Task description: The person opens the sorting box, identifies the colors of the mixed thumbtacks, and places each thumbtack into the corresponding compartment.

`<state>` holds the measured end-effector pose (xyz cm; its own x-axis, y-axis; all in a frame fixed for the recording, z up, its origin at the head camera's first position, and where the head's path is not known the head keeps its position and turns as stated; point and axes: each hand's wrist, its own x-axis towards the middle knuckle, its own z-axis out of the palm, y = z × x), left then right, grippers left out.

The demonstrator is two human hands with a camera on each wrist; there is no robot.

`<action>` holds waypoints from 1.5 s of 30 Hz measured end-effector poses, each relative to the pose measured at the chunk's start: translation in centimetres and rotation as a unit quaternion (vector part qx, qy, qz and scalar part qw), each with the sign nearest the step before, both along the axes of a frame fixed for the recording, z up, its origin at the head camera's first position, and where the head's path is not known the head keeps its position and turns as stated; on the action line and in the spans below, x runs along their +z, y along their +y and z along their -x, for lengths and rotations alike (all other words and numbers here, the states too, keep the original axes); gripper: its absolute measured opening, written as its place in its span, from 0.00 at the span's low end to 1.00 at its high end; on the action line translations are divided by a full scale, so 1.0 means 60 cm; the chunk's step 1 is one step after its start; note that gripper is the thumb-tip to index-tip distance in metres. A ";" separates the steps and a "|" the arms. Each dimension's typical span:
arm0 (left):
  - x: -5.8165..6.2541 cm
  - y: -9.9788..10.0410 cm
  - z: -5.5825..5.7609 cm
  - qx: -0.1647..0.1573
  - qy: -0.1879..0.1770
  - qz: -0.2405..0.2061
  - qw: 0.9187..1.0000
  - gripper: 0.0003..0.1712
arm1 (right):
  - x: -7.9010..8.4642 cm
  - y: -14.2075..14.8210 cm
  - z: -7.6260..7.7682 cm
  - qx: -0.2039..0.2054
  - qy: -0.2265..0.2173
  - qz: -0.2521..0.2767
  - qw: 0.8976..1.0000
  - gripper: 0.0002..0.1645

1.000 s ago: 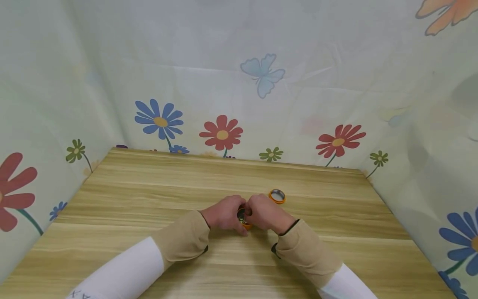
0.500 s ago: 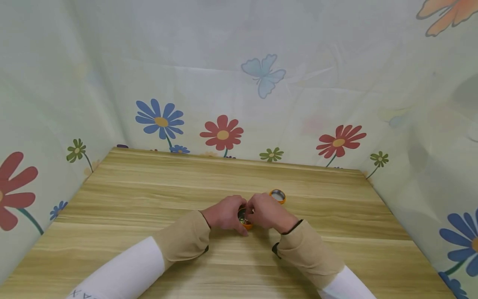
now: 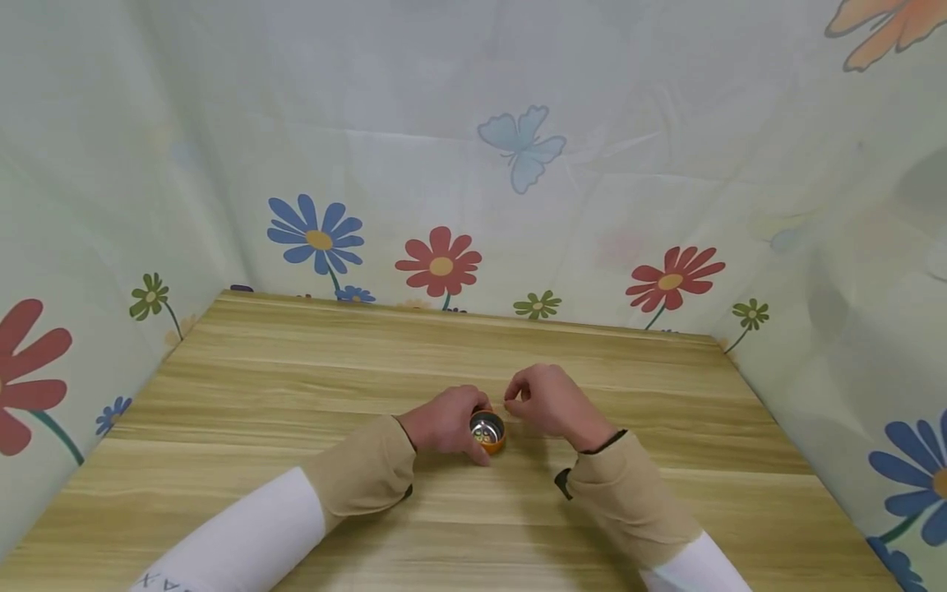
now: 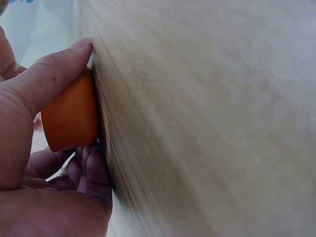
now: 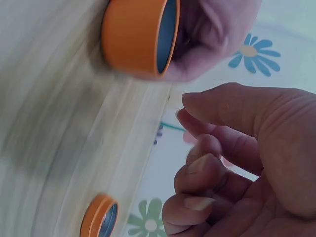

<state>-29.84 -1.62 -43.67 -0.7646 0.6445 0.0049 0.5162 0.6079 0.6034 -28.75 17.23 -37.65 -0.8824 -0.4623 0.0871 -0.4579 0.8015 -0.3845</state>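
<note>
My left hand (image 3: 446,421) curls round a small round orange tin (image 3: 494,446), which stands upright on the table. The left wrist view shows the thumb along the orange wall and the other fingers below it. The tin's inside is dark and shiny, with several tiny bright bits (image 3: 484,434) at the bottom. Just right of the tin, apart from it, is my right hand (image 3: 553,403). Its thumb and index fingertips meet and the other fingers are curled; I cannot tell whether a tiny thing sits between the tips.
An orange lid (image 5: 94,217) with a silvery inside lies on the table in the right wrist view; my right hand hides it in the head view. The wood-grain table (image 3: 333,362) meets a flower-printed cloth wall (image 3: 370,164) at the back and sides.
My right hand has lifted out of the tin and moved right and a little back, uncovering the tin's opening and covering the lid. The left hand and tin have stayed put.
</note>
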 end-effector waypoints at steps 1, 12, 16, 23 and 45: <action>-0.001 0.000 0.001 0.001 0.002 0.002 1.000 0.31 | -0.001 0.004 0.003 -0.005 0.004 -0.004 1.000 0.04; 0.003 -0.001 0.000 0.001 0.004 0.009 1.000 0.32 | -0.029 0.054 0.048 -0.029 0.041 -0.045 0.998 0.11; 0.006 -0.002 0.001 -0.001 0.005 0.016 1.000 0.31 | -0.039 0.071 0.059 -0.026 0.078 -0.050 0.995 0.15; 0.009 -0.002 0.000 -0.003 0.004 0.011 1.000 0.30 | -0.044 0.084 0.066 0.002 0.071 -0.041 0.997 0.22; 0.013 0.001 -0.006 0.008 -0.011 0.021 1.000 0.30 | -0.055 0.082 0.073 0.006 0.022 -0.100 0.995 0.30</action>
